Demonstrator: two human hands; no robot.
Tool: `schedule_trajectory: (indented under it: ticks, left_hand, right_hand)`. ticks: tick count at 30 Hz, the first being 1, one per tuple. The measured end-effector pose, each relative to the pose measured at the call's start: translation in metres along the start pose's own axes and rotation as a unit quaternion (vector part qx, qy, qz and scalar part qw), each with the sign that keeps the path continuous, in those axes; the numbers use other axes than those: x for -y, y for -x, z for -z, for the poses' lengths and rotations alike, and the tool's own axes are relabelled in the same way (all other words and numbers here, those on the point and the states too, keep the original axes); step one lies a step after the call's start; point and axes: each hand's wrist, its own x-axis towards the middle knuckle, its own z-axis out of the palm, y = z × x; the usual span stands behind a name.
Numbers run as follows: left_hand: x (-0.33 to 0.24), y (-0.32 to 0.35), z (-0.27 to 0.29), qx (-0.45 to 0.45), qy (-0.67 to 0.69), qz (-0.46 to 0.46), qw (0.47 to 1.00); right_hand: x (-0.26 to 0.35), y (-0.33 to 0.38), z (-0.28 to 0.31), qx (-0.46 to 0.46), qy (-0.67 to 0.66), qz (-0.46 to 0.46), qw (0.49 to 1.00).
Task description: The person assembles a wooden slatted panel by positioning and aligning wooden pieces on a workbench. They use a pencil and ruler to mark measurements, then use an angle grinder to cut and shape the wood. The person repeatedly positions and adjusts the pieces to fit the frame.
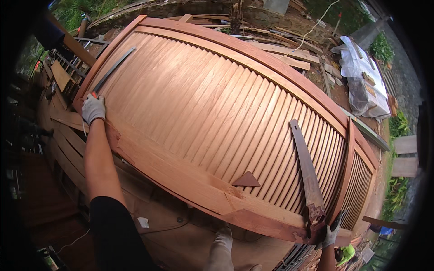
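A large reddish wooden louvered panel (194, 95) lies in front of me, slats running between its rails. At its left end my left hand (94, 109), in a pale work glove, is closed by the orange end of a long grey blade-like tool (115, 69); the tool's exact kind is unclear. My right hand (331, 232), also gloved, lies at the right near edge with fingers stretched over the frame. Beside it is a handsaw (308, 169) with a worn wooden handle, lying across the slats. A small brown triangular piece (247, 179) rests near the lower rail.
Beyond the panel lie stacked boards (285, 53) and a pale cable (312, 29). White plastic sheeting (361, 74) covers something at the far right. Below the near edge are my lower leg (221, 248) and a small white piece (143, 222) on the brown ground.
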Motion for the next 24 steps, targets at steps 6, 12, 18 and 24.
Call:
schedule_trajectory:
  ticks: [6, 12, 18, 24]
  left_hand:
    - [0.067, -0.03, -0.009, -0.118, 0.065, -0.185, 0.973]
    - [0.06, 0.109, 0.051, -0.025, 0.462, -0.267, 0.845]
    - [0.028, 0.356, 0.151, -0.183, 0.248, -0.541, 0.783]
    - [-0.034, 0.633, 0.29, 0.274, 0.423, -0.578, 0.642]
  right_hand:
    - [0.04, -0.007, -0.006, 0.005, 0.042, 0.073, 0.996]
    - [0.07, 0.009, 0.02, -0.047, 0.077, 0.047, 0.995]
    - [0.033, -0.004, 0.037, -0.046, 0.154, 0.014, 0.987]
    - [0.048, 0.115, 0.046, -0.036, -0.315, 0.063, 0.946]
